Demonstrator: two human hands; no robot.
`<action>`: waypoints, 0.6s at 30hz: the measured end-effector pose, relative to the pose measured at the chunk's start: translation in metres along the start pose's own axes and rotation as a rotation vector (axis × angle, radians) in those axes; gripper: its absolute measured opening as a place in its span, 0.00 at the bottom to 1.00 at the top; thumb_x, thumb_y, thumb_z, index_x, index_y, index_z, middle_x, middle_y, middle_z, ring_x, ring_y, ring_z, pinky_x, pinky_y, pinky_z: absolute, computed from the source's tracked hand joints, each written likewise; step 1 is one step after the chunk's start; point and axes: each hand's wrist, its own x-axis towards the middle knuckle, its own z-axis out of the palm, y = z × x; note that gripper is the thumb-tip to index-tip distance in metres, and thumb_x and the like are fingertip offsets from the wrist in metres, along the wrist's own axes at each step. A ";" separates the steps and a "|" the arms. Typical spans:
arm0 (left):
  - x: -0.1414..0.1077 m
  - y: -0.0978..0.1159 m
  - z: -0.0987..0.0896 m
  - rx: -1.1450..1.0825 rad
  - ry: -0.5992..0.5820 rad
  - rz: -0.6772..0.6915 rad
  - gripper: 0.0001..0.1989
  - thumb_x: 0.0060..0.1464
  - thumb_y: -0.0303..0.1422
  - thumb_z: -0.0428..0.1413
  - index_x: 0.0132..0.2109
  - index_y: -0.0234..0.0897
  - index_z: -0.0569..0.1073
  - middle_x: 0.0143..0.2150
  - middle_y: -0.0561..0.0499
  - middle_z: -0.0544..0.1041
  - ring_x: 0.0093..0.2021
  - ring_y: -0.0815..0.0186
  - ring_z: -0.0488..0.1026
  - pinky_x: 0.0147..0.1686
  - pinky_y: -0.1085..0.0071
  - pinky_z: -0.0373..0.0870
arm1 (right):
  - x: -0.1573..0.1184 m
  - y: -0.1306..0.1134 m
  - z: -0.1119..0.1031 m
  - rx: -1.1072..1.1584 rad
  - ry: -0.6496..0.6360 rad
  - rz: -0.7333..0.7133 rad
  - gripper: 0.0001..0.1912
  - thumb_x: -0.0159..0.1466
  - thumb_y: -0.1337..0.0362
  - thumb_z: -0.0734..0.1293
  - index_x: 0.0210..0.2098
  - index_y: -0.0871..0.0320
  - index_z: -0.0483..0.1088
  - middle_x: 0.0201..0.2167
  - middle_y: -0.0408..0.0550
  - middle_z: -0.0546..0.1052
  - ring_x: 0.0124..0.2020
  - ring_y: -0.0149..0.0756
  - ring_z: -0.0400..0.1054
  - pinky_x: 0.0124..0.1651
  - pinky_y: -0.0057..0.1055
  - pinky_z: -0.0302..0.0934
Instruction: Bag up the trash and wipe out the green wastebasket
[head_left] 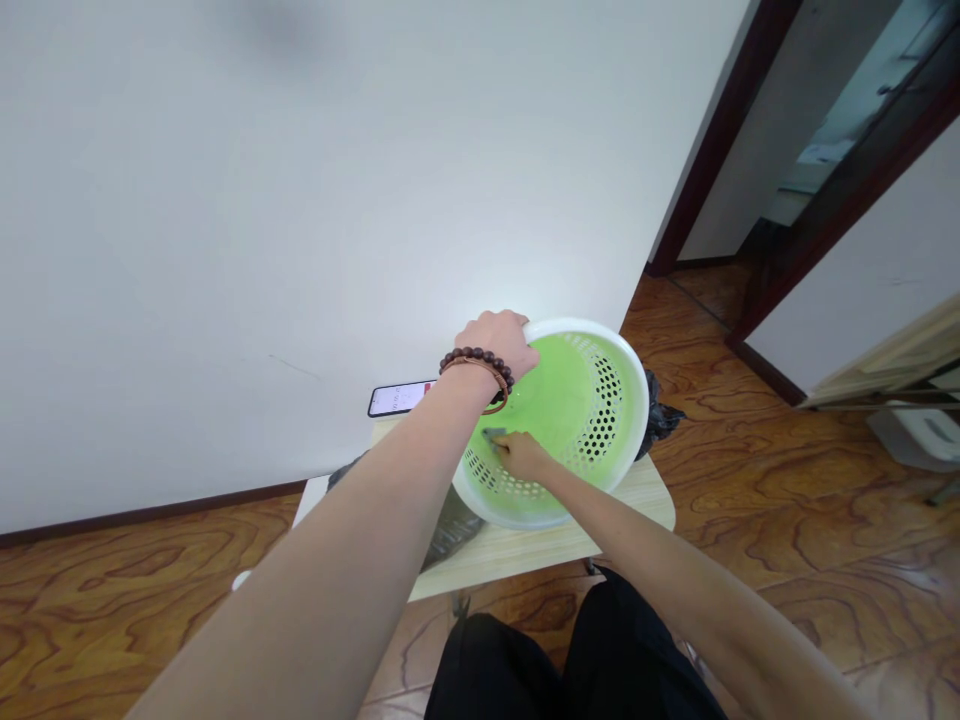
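A round plastic basket (559, 390), green inside with a white rim and perforated walls, is tilted so that its inside faces me. My left hand (499, 340), with a beaded bracelet on the wrist, grips the upper left of the rim. Inside the basket my right hand (525, 457) is closed on a small greyish piece (493, 434) against the lower left wall. It is blurred, and I cannot tell its kind.
Under the basket is a small pale wooden table (517, 548). A phone (397, 398) lies by the wall, partly behind my left forearm. A dark plastic bag (454, 530) is left of the basket and black plastic (660, 415) is right. A doorway opens at right.
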 end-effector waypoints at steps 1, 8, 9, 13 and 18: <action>0.000 0.001 0.000 -0.002 -0.003 -0.007 0.19 0.43 0.35 0.50 0.45 0.44 0.71 0.37 0.47 0.73 0.37 0.60 0.70 0.35 0.67 0.67 | 0.007 -0.012 0.000 0.052 0.032 -0.042 0.17 0.64 0.64 0.51 0.38 0.59 0.69 0.36 0.46 0.74 0.34 0.32 0.65 0.35 0.24 0.56; -0.002 -0.001 -0.001 -0.014 0.001 -0.008 0.19 0.43 0.35 0.50 0.45 0.45 0.71 0.35 0.47 0.73 0.36 0.60 0.71 0.34 0.67 0.67 | 0.001 0.005 -0.005 0.265 0.079 -0.226 0.13 0.60 0.65 0.56 0.32 0.60 0.72 0.26 0.45 0.74 0.27 0.32 0.64 0.30 0.26 0.53; -0.002 -0.001 -0.001 -0.014 -0.001 -0.009 0.18 0.43 0.35 0.49 0.44 0.45 0.71 0.35 0.48 0.73 0.36 0.61 0.71 0.34 0.67 0.67 | -0.005 0.017 -0.006 0.172 0.030 -0.178 0.12 0.59 0.67 0.58 0.31 0.60 0.73 0.26 0.47 0.75 0.27 0.33 0.64 0.31 0.27 0.53; -0.003 0.000 0.000 -0.011 -0.013 -0.024 0.19 0.43 0.35 0.49 0.45 0.45 0.71 0.37 0.47 0.73 0.37 0.60 0.71 0.36 0.66 0.67 | -0.016 0.029 -0.006 0.073 0.014 -0.086 0.13 0.58 0.69 0.57 0.31 0.61 0.74 0.26 0.50 0.75 0.27 0.35 0.65 0.31 0.28 0.53; -0.002 0.002 -0.001 -0.007 -0.010 -0.032 0.20 0.43 0.35 0.50 0.47 0.46 0.70 0.40 0.47 0.73 0.40 0.59 0.70 0.37 0.65 0.67 | -0.012 -0.012 -0.002 0.376 0.179 -0.187 0.18 0.64 0.61 0.52 0.45 0.56 0.69 0.31 0.43 0.75 0.29 0.32 0.65 0.31 0.25 0.54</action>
